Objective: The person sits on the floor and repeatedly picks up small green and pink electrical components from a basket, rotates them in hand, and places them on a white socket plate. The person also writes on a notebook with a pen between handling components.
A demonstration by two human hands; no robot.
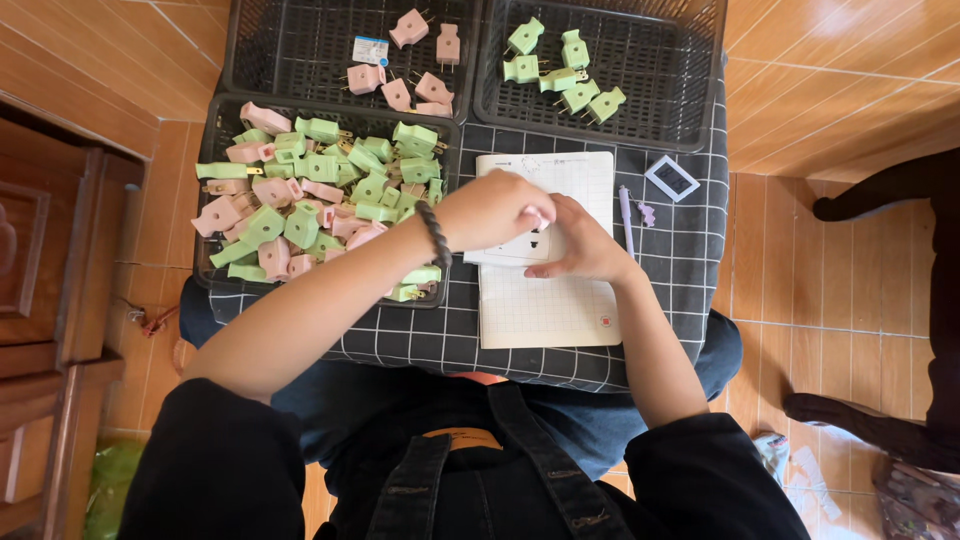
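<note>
Two hands are being held together over a grid-ruled notebook lying on the checked cloth. A small pink plug is being pinched at the fingertips of the left hand, while the right hand is being pressed against it. Mixed pink and green plugs are being kept in the near black tray; sorted ones are lying in the two far trays.

Small white-and-blue label card lies in far left black crate. Small square white-framed screen device lies right, on checked cloth.
</note>
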